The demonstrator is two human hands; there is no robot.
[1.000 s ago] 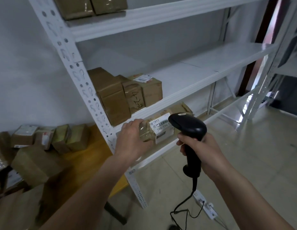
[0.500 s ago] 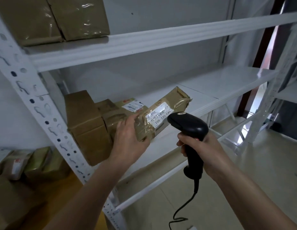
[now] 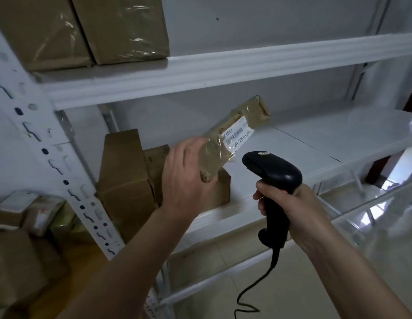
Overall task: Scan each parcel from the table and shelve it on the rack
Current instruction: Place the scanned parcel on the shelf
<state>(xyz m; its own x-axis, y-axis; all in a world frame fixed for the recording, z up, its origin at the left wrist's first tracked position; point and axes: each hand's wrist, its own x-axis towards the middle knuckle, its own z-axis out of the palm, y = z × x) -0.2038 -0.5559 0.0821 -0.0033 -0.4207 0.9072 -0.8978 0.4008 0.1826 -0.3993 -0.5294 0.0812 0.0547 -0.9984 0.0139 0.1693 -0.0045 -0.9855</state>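
My left hand [image 3: 188,178] grips the near end of a long brown taped parcel [image 3: 232,134] with a white barcode label. The parcel is tilted up to the right, in the air above the middle shelf of the white rack [image 3: 223,72]. Just below and right of it, my right hand [image 3: 290,203] holds a black corded scanner [image 3: 273,173] by its handle, its head close under the label. Several brown parcels [image 3: 124,176] stand on the left of the middle shelf, partly hidden behind my left hand.
Two big brown boxes [image 3: 85,28] fill the upper shelf's left end. The middle shelf's bare white board [image 3: 327,137] stretches to the right. More parcels [image 3: 34,215] lie on the wooden table at lower left, past the rack's perforated post [image 3: 50,157]. Tiled floor lies below.
My left hand has lifted the parcel from below the middle shelf up to above it, tilting it more. The scanner hand stayed beneath the label. My view moved closer and upward.
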